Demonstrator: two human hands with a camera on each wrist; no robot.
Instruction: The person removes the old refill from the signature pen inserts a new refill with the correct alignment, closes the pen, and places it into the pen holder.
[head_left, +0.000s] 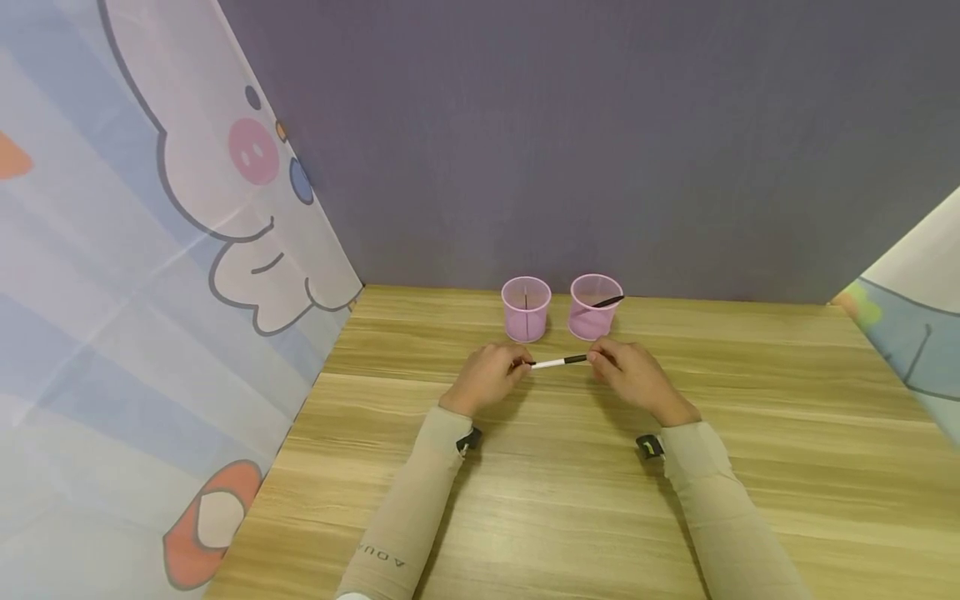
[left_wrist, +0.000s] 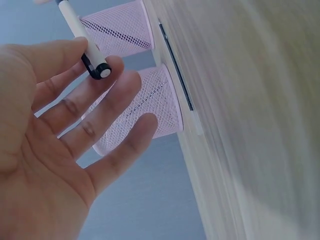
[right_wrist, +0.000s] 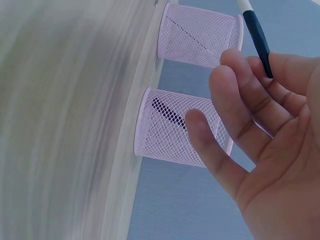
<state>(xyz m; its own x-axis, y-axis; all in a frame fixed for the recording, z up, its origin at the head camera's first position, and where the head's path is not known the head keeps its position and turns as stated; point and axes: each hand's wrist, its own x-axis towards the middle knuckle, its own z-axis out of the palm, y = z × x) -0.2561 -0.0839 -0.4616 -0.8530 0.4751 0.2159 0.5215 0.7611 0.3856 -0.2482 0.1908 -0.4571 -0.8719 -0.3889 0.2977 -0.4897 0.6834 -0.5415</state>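
Both hands hold one white-and-black pen (head_left: 552, 363) level between them, in front of two cups. My left hand (head_left: 487, 377) pinches its white end, near the black clip, between thumb and index finger. At the other end my right hand (head_left: 633, 379) pinches the black tapered part (right_wrist: 257, 37); its other fingers are loosely bent. A thin dark rod like an ink refill (left_wrist: 176, 66) lies on the table near the cups in the left wrist view.
Behind the hands stand two pink mesh cups, the left cup (head_left: 526, 321) with a thin dark stick inside, the right cup (head_left: 592, 321) with a black pen (head_left: 608, 302) leaning in it. A grey panel (head_left: 562, 150) rises behind the wooden table (head_left: 555, 500).
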